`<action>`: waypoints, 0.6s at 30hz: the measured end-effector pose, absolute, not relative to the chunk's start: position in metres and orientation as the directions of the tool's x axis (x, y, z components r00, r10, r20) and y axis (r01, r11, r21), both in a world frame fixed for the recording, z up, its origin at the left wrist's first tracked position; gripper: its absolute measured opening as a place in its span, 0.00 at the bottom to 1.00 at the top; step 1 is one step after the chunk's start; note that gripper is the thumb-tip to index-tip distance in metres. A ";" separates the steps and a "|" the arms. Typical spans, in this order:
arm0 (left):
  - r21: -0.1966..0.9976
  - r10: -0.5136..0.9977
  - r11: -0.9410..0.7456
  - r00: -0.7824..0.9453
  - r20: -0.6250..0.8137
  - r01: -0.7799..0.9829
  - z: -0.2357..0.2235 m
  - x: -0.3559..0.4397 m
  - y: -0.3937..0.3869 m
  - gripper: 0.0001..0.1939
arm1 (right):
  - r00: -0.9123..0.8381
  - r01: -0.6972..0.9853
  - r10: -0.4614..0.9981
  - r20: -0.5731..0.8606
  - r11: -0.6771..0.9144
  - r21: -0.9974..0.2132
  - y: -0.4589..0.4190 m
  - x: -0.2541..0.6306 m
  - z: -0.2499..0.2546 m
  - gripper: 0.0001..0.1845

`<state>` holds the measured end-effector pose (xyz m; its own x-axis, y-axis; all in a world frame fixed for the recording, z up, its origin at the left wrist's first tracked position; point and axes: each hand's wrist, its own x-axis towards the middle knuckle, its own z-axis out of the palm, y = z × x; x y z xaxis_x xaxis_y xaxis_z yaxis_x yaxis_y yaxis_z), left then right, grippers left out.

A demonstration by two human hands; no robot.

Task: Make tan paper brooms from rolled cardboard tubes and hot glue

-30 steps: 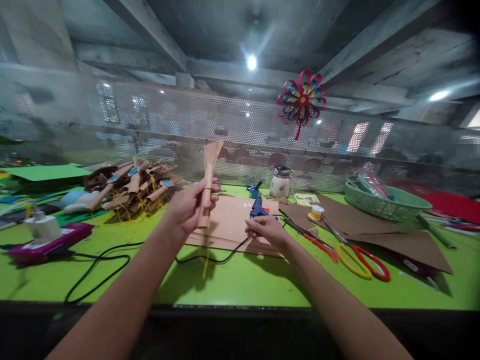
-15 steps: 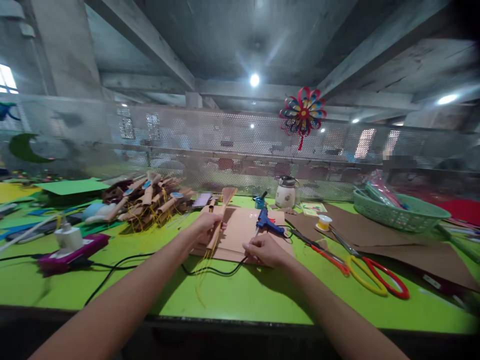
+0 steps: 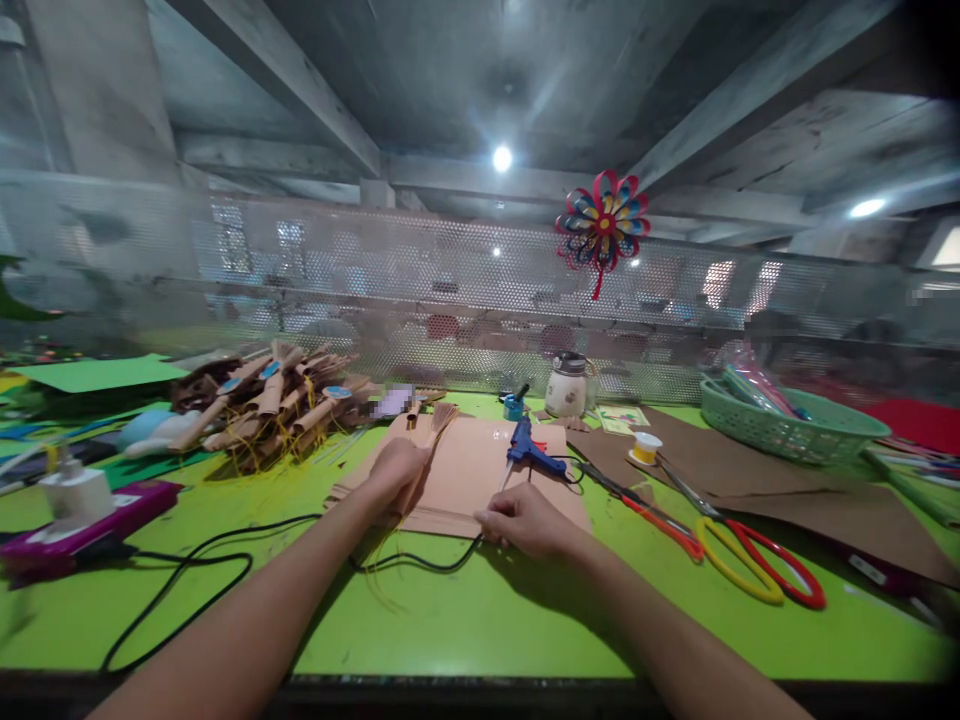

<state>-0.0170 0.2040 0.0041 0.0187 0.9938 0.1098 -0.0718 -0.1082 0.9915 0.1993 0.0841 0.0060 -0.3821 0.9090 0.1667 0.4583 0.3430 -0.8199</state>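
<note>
Well, the brown roll (image 3: 441, 424), far end fanned, yellow threads (image 3: 386, 580) trailing, is left of the glue gun (image 3: 532, 450), clamped by the left hand (image 3: 399, 468); before the gun, the right hand (image 3: 525, 517) has fingertips together.

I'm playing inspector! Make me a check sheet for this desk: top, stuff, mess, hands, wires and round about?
Surface: green tabletop, small dark specks.
Things in use: flared paper roll over stacked brown sheets; blue glue gun on them.
Clutter: heaped paper rolls on the left; spool, scissors and green basket on the right.
Hands: left hand holds the flared roll; right hand is by the gun's nozzle, grip unclear.
Cables: black cord curves before the sheets; purple power strip at left.
Surroundings: mesh screen, flower decoration.
Spills: nothing seen.
</note>
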 end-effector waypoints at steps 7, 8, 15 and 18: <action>0.753 0.960 -0.063 -0.167 0.226 0.655 0.012 -0.016 0.201 0.10 | -0.351 0.497 0.912 0.213 0.375 -0.783 0.086 0.198 0.004 0.16; 0.709 0.943 -0.084 -0.173 0.283 0.700 0.016 -0.016 0.197 0.10 | -0.327 0.502 0.912 0.246 0.388 -0.773 0.086 0.197 0.005 0.16; 0.401 0.741 -0.377 0.012 0.671 0.835 0.035 -0.003 0.167 0.09 | 0.074 0.449 0.641 0.764 0.663 -0.599 0.048 0.206 0.061 0.13; 0.209 0.571 -0.567 0.197 0.797 0.797 0.033 0.006 0.161 0.07 | 0.165 0.320 0.490 0.856 0.794 -0.516 0.002 0.226 0.100 0.07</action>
